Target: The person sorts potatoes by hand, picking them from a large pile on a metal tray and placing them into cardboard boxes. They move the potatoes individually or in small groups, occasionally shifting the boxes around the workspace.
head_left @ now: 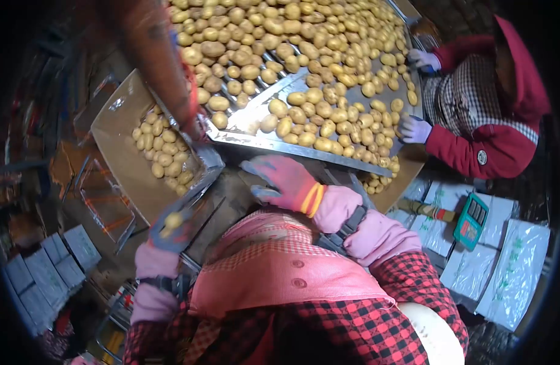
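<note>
My left hand [178, 234], in a grey-blue glove, has its fingers closed round a small yellow potato [172, 221] beside the near end of a cardboard box [110, 125]. Inside that box lies a pile of potatoes [161, 146]. My right hand [283, 182], in a pink and grey glove with a yellow-orange cuff, is empty with its fingers apart. It is just below the metal edge [304, 152] of a sorting table covered with many potatoes [328, 118].
A co-worker [483, 103] in a red hood and sleeves stands at the right, gloved hands at the table's edge. A brown post [155, 55] rises at upper left. Wrapped flat cartons [511, 274] and a green scale display [471, 220] are at right; more cartons [46, 274] at left.
</note>
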Demonstrator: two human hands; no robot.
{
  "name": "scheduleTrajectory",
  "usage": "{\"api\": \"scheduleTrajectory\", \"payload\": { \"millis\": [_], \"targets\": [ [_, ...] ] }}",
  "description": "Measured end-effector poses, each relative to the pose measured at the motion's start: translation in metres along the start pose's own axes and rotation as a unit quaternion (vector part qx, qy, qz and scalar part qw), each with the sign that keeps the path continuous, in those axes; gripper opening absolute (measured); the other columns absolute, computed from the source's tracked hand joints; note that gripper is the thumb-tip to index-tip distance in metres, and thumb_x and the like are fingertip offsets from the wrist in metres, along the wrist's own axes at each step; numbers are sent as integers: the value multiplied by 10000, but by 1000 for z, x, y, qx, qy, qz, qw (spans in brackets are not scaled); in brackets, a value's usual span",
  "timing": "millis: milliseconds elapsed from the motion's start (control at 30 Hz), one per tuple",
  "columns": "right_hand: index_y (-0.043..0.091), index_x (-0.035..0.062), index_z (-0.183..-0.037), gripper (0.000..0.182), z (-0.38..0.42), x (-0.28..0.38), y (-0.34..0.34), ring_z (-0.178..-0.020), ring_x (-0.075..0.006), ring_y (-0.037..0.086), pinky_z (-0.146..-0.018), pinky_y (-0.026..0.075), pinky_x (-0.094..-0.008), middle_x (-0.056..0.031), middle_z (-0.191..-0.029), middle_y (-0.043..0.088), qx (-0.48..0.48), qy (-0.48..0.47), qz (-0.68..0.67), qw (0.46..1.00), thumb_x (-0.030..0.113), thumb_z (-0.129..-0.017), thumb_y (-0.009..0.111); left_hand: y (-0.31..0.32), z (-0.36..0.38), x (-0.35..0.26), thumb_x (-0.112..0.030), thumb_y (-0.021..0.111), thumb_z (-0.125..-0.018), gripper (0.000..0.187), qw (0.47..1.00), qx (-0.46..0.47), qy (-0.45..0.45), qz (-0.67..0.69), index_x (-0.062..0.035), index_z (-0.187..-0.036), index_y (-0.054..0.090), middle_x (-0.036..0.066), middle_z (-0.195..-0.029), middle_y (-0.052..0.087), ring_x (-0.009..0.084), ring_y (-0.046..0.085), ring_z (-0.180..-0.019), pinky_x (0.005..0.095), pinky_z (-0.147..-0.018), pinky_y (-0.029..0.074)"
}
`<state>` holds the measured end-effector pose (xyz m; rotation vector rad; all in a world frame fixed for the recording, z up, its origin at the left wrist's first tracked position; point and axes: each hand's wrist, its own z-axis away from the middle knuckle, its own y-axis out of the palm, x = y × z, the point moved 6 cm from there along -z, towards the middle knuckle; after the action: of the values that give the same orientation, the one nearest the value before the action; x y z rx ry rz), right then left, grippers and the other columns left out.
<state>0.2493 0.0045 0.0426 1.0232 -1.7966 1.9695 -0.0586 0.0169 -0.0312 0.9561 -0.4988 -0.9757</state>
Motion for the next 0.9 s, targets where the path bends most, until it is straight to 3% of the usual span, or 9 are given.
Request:
{"api": "scheduleTrajectory", "payload": {
  "millis": [200, 300, 400, 600, 667, 733, 800, 867, 900],
  "targets": [
    [556, 110, -1286, 465, 99, -57, -3, -1123, -352, 549, -968, 444, -424, -160, -1227, 577, 117, 199, -65, 971, 304, -869, 620, -81, 92, -46, -177, 479, -968, 329, 942, -286, 105, -140, -89, -1283, 511, 99, -1115, 622, 180, 588, -702, 289, -560, 477],
    [553, 104, -1284, 448, 120, -90, -13, -1124, -355, 548, -968, 444, -425, -165, -1236, 571, 23, 126, -28, 991, 260, -868, 610, -79, 94, -38, -198, 490, -970, 323, 891, -360, 37, -273, -71, -1264, 530, 93, -1093, 632, 176, 602, -723, 287, -591, 490],
    [511, 146, -1342, 571, 109, -120, -57, -1206, -361, 484, -1030, 386, -447, -147, -1315, 519, -177, 238, 97, 950, 307, -811, 642, -60, 86, -24, -220, 501, -972, 323, 825, -387, -71, -406, -53, -1245, 549, 88, -1070, 643, 172, 616, -745, 285, -621, 502],
    [484, 177, -1380, 581, 31, -177, -35, -1365, -387, 304, -1108, 269, -478, -87, -1494, 348, -92, 223, 209, 948, 415, -860, 584, 21, 0, -3, -264, 523, -977, 343, 756, -267, -237, -548, -16, -1206, 587, 77, -1025, 663, 164, 645, -788, 280, -683, 528],
    [485, 181, -1381, 598, 20, -211, -52, -1372, -384, 302, -1109, 254, -503, -94, -1507, 336, -38, 220, 234, 946, 470, -863, 565, 64, -54, 5, -206, 539, -973, 375, 808, -110, -171, -553, 37, -1258, 560, 118, -1230, 611, 187, 599, -1096, 319, -938, 471],
    [463, 179, -1390, 630, 17, -260, -80, -1368, -378, 309, -1099, 232, -538, -105, -1494, 359, -84, 321, 122, 936, 509, -861, 555, 127, -110, 20, -196, 562, -961, 428, 791, 1, -24, -612, 56, -1303, 510, 131, -1274, 576, 199, 520, -1208, 350, -1043, 384],
    [450, 169, -1393, 642, 38, -240, -103, -1362, -373, 316, -1095, 246, -518, -124, -1471, 384, -208, 365, 248, 873, 516, -862, 548, 182, -156, 42, -192, 588, -936, 490, 784, 29, 54, -617, 22, -1359, 462, 170, -1336, 517, 270, 476, -1258, 377, -1077, 342],
    [436, 171, -1403, 645, 68, -219, -92, -1364, -364, 313, -1100, 237, -519, -140, -1465, 383, -188, 328, 257, 889, 517, -868, 539, 199, -197, 43, -215, 641, -881, 562, 387, 59, 231, -891, -32, -1377, 448, 207, -1357, 461, 341, 450, -1253, 391, -1058, 348],
    [455, 150, -1388, 610, 88, -199, -83, -1339, -372, 340, -1091, 269, -512, -152, -1445, 399, -215, 277, 228, 908, 458, -872, 562, 201, -221, 52, -269, 659, -851, 597, 359, 62, 210, -907, -49, -1367, 455, 240, -1356, 430, 379, 426, -1249, 432, -1046, 342]
  ]
}}
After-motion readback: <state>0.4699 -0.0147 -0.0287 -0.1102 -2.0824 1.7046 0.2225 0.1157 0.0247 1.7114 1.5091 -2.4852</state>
